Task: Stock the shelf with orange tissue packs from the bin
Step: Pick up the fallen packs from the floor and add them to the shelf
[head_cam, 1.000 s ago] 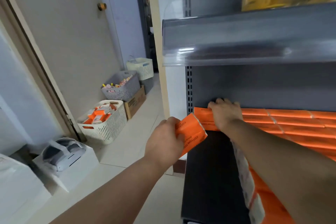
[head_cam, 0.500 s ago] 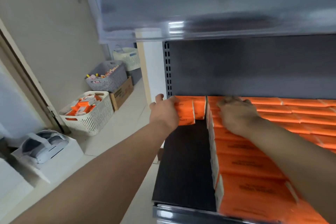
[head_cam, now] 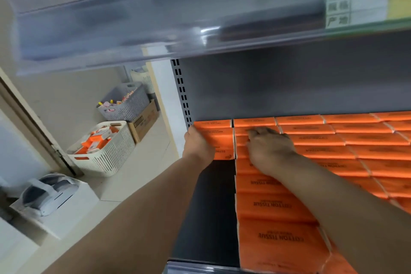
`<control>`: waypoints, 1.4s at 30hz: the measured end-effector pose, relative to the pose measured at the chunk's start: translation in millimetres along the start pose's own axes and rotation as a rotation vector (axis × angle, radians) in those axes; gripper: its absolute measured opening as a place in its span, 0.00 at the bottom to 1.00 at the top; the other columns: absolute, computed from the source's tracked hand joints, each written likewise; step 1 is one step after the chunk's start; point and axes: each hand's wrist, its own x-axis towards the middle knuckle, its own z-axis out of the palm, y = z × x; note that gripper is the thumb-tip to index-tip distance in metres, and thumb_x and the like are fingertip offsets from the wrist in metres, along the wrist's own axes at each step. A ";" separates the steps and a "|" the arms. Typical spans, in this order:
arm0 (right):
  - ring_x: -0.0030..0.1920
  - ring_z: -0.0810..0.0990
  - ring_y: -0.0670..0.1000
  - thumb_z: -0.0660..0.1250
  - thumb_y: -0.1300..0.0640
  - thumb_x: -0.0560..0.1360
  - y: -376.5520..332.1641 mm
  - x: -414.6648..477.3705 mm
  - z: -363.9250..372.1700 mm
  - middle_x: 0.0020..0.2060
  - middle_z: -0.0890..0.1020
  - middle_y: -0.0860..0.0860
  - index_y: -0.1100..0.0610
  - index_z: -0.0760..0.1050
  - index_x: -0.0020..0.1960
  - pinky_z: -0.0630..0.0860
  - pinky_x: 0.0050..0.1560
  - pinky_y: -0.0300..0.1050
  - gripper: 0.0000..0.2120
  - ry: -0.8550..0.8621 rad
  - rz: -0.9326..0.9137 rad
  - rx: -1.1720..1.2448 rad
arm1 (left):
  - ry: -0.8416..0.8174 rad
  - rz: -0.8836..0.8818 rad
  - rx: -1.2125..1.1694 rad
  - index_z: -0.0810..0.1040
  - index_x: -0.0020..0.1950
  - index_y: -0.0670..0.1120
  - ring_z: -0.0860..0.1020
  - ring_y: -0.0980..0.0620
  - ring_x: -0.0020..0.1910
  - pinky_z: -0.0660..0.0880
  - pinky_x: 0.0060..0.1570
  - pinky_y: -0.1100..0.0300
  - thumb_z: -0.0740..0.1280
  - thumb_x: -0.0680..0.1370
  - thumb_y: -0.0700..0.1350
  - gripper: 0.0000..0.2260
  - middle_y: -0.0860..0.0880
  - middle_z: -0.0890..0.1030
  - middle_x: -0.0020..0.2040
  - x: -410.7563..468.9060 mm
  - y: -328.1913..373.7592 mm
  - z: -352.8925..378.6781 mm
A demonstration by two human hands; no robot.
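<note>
Tissue pack (head_cam: 220,139) seems light, soft, slick: side grip suits, as left hand (head_cam: 196,147) clasps it; right hand (head_cam: 270,150) grip unclear.

**Orange tissue pack (head_cam: 219,140) held at the back left of the shelf (head_cam: 209,207)**

The left grip (head_cam: 196,147) holds the pack by its left end, just beside the slotted upright (head_cam: 182,93). The right grip (head_cam: 270,149) rests with bent fingers on the neighbouring rows of orange packs (head_cam: 344,151), which fill the shelf's right side. On the floor to the left, a white bin (head_cam: 106,158) holds more orange packs.
</note>
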 end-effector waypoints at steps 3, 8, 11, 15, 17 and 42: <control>0.73 0.60 0.57 0.53 0.53 0.80 -6.4 -6.5 -3.4 0.71 0.65 0.53 0.55 0.61 0.73 0.58 0.70 0.58 0.22 0.047 -0.022 0.009 | 0.031 0.030 0.012 0.65 0.67 0.43 0.74 0.43 0.58 0.76 0.55 0.48 0.59 0.72 0.31 0.24 0.43 0.71 0.63 -9.8 -2.5 -11.6; 0.69 0.65 0.56 0.57 0.54 0.79 -37.9 -24.5 -13.9 0.68 0.68 0.53 0.55 0.63 0.71 0.64 0.66 0.56 0.20 0.085 -0.109 0.010 | 0.024 0.075 0.119 0.58 0.73 0.42 0.67 0.44 0.68 0.68 0.61 0.55 0.61 0.75 0.32 0.28 0.44 0.64 0.71 -38.9 -9.9 -38.8; 0.69 0.65 0.56 0.55 0.50 0.80 -58.2 -46.1 -19.3 0.68 0.68 0.53 0.54 0.64 0.70 0.64 0.65 0.55 0.19 0.113 -0.167 0.023 | 0.030 0.109 0.184 0.56 0.75 0.41 0.65 0.45 0.70 0.66 0.64 0.56 0.62 0.75 0.34 0.30 0.44 0.62 0.73 -66.6 -19.3 -63.5; 0.66 0.68 0.55 0.56 0.47 0.80 -87.1 -88.4 -23.3 0.64 0.71 0.52 0.54 0.67 0.66 0.66 0.62 0.53 0.18 0.159 -0.268 0.042 | 0.062 0.139 0.261 0.58 0.75 0.45 0.66 0.46 0.70 0.67 0.66 0.54 0.63 0.75 0.36 0.29 0.46 0.65 0.72 -112.2 -45.2 -96.7; 0.65 0.68 0.56 0.56 0.47 0.80 -104.0 -113.8 -21.3 0.64 0.72 0.53 0.54 0.67 0.66 0.67 0.60 0.53 0.18 0.174 -0.326 0.069 | 0.069 0.131 0.284 0.60 0.74 0.46 0.66 0.47 0.70 0.66 0.66 0.54 0.63 0.76 0.37 0.27 0.47 0.65 0.72 -140.0 -64.8 -111.2; 0.60 0.72 0.54 0.55 0.55 0.80 -197.3 -363.7 286.2 0.59 0.74 0.52 0.52 0.67 0.64 0.68 0.54 0.49 0.13 -0.460 -0.757 -0.132 | -0.304 -0.805 0.387 0.66 0.66 0.44 0.72 0.47 0.63 0.72 0.53 0.56 0.60 0.76 0.38 0.18 0.47 0.72 0.64 -448.5 -422.7 -74.7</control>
